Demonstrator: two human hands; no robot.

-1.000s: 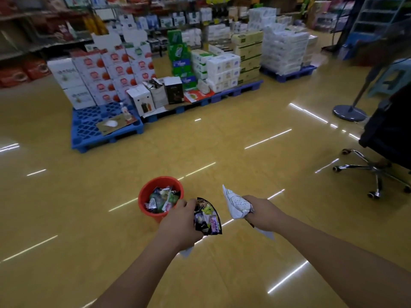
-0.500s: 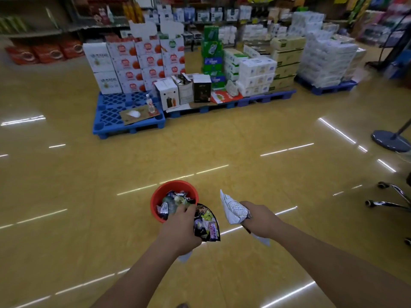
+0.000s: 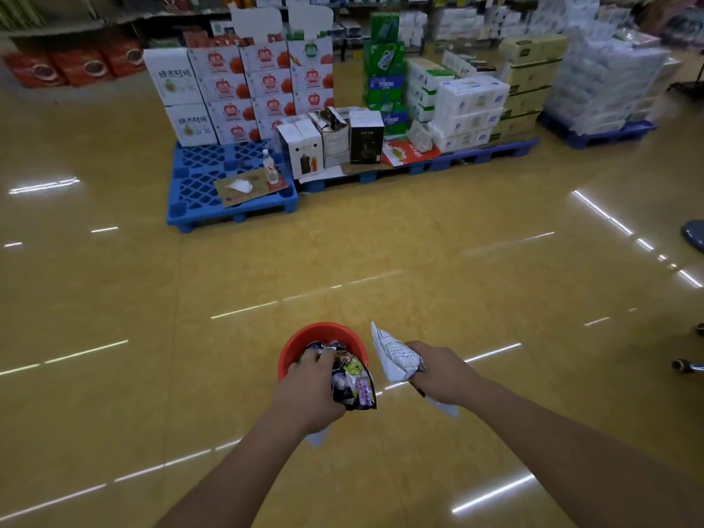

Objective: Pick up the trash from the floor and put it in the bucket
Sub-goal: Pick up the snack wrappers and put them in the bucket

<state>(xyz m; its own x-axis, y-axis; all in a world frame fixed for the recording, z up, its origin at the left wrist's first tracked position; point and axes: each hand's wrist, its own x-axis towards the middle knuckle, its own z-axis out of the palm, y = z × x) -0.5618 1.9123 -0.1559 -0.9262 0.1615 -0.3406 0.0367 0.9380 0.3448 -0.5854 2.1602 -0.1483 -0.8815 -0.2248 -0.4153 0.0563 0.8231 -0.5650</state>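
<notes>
— How far along is the clean-up?

— A person's left hand grips a dark snack wrapper right over the near rim of the red bucket. The bucket stands on the shop floor at six o'clock in the view and already holds a heap of crumpled packets.

— And the other hand?

— The right hand is just beside the bucket at its three o'clock. Its fingers are curled round a white crumpled wrapper, outside the rim.

— What remains?

— Judging by this, both pieces are yet to be dropped in, the dark one first. Whether more litter lies outside the view cannot be told. A blue pallet of cartons stands well apart at eleven o'clock.
</notes>
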